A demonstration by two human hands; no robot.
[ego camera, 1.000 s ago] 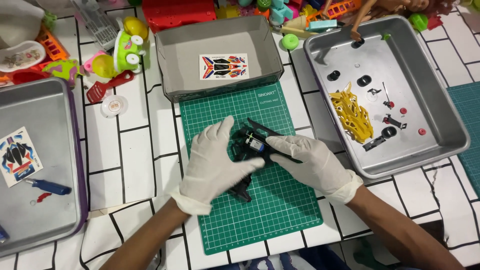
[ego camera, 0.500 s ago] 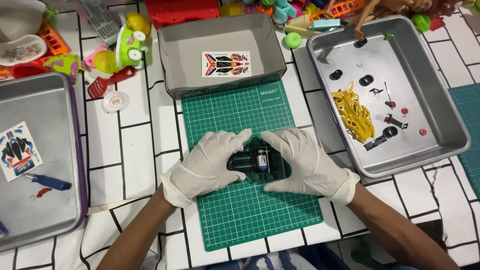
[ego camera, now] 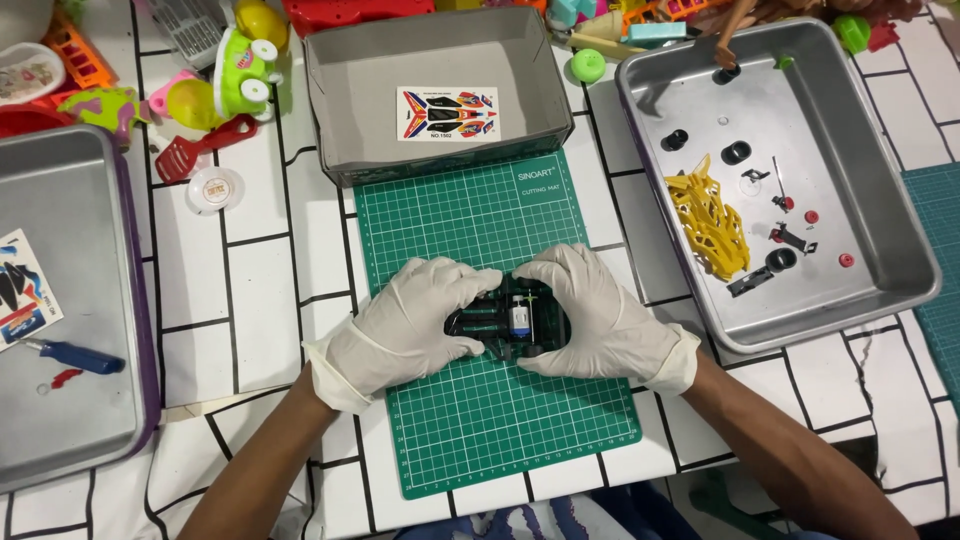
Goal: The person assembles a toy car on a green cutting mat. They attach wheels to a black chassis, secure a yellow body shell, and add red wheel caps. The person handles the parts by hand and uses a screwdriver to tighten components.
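Note:
Both of my hands wear white gloves and close around a small black toy-car chassis (ego camera: 508,322) with a silver motor, resting on the green cutting mat (ego camera: 480,420). My left hand (ego camera: 405,325) grips its left end. My right hand (ego camera: 590,310) grips its right end and covers that side. The fingertips of both hands meet above the chassis.
A grey cardboard box (ego camera: 340,90) with a sticker sheet (ego camera: 447,112) stands behind the mat. A metal tray (ego camera: 900,260) at right holds a yellow car body (ego camera: 708,222), black wheels and small parts. Another tray (ego camera: 90,420) at left holds a blue screwdriver (ego camera: 70,355). Toys crowd the back.
The chassis was lowered from a tilted hold onto the mat. Both hands closed in around it from either side and now cup it more tightly.

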